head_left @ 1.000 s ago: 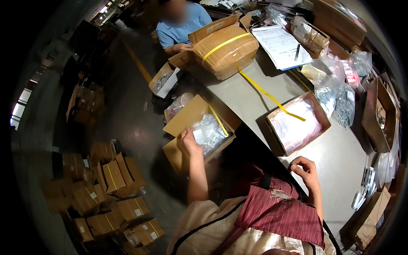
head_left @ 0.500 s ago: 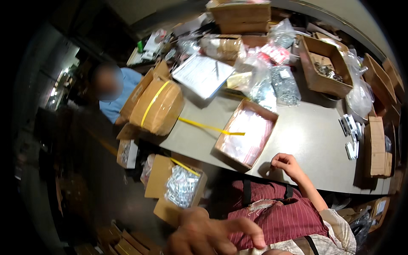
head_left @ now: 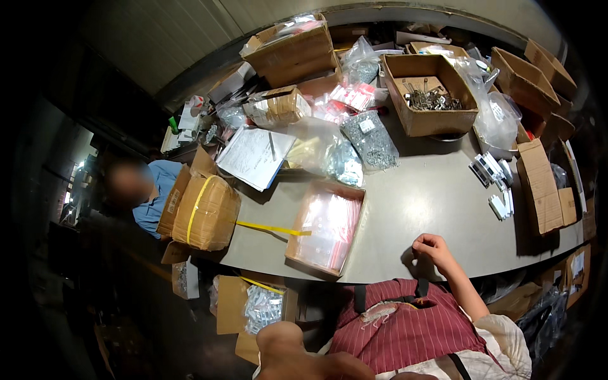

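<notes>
My right hand (head_left: pixel 434 250) rests on the near edge of the grey table (head_left: pixel 437 196), fingers curled with nothing seen in them. It lies just right of a shallow cardboard box (head_left: pixel 326 225) filled with clear and pink plastic bags. My left hand (head_left: pixel 297 351) is low and close to my body at the bottom of the view, blurred, and its grip is hidden. Beside it on the floor stands an open carton (head_left: pixel 258 308) of small bagged parts. A loose yellow strap (head_left: pixel 272 228) runs from the shallow box to a taped carton (head_left: pixel 206 212).
Papers with a pen (head_left: pixel 253 155), bags of metal parts (head_left: pixel 370 139), a box of metal clips (head_left: pixel 430 95), small white parts (head_left: pixel 497 183) and flat cardboard (head_left: pixel 541 183) crowd the table. A person in blue (head_left: pixel 142 190) sits at the left end.
The view swung from the floor on my left up to the table. My left hand left the floor carton and came in near my body. My right hand stayed at the table edge.
</notes>
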Demonstrator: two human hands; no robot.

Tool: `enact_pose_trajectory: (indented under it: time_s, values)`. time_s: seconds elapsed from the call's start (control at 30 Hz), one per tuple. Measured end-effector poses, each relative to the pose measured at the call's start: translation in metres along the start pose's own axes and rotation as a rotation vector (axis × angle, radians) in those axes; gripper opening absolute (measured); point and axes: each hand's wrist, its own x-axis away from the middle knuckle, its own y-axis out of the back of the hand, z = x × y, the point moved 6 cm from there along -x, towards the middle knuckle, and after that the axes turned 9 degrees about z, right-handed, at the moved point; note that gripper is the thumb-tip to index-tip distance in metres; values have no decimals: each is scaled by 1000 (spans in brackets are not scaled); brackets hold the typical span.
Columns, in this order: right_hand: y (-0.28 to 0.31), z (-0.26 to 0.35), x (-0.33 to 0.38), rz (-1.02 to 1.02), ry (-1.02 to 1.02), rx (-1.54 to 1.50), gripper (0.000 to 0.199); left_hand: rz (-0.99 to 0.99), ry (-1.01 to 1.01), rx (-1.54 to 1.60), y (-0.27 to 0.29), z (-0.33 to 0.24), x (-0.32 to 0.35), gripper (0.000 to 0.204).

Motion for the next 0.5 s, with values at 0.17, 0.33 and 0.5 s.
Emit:
enact_pose_trajectory:
  time_s: [0.17,0.33,0.5]
  values:
    - [15,5,-2,-8,-5,49,14,3,24,-34,-2,5,-8,17]
    - [43,-13,-21,-67,52,187,15,-17,66,-108,0,-8,-5,21]
    - [45,-19,-33,-42,39,304,15,-29,100,-224,-7,-33,-3,25]
